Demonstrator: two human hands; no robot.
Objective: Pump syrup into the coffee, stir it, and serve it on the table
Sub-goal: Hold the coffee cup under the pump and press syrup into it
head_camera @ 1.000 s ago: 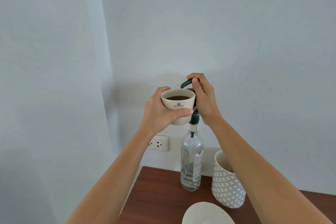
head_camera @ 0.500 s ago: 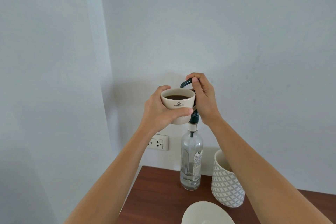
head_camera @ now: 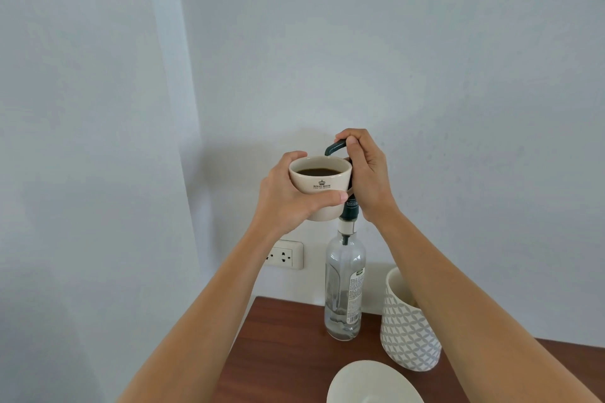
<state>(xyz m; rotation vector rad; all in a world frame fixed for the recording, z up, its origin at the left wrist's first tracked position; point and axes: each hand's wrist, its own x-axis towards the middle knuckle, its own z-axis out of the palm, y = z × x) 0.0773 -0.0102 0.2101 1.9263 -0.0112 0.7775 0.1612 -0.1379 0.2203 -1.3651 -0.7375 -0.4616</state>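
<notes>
- Cream ceramic coffee cup [head_camera: 320, 187]: printed crown emblem with "ROYAL ROCH" beneath; a smaller line under that is too fine to read. Smooth matte glaze, tapering toward the base. Dark coffee [head_camera: 319, 171] sits a little below the rim.
- Left hand [head_camera: 288, 203]: fingers wrapped round the cup's far side, thumb pressed across the front below the logo. Cup held in the air, well above the worktop [head_camera: 281, 347], just under the pump's spout.
- Syrup pump [head_camera: 336, 147]: dark green plastic, spout bent in a hook over the cup's back rim. Collar lettering reads "TEISSEI…", the rest cut off by the hand.
- Right hand [head_camera: 366, 173]: fingers closed over the pump head, thumb on top. Whether the plunger is pressed down cannot be told from this angle.
- Syrup bottle [head_camera: 344, 288]: clear glass, tall, rounded shoulders, standing upright at the back of the worktop against the wall. Only a shallow pool of clear liquid at the bottom. White side label with dense print, unreadable.
- Patterned pot [head_camera: 407, 334]: white ceramic, grey lattice of interlocking petals, just right of the bottle; partly hidden by the right forearm.
- White saucer [head_camera: 373, 383]: smooth, round, at the near edge, partly out of frame.
- Worktop: reddish-brown wood grain.
- Wall socket [head_camera: 284, 254]: cream plate, left of the bottle.
</notes>
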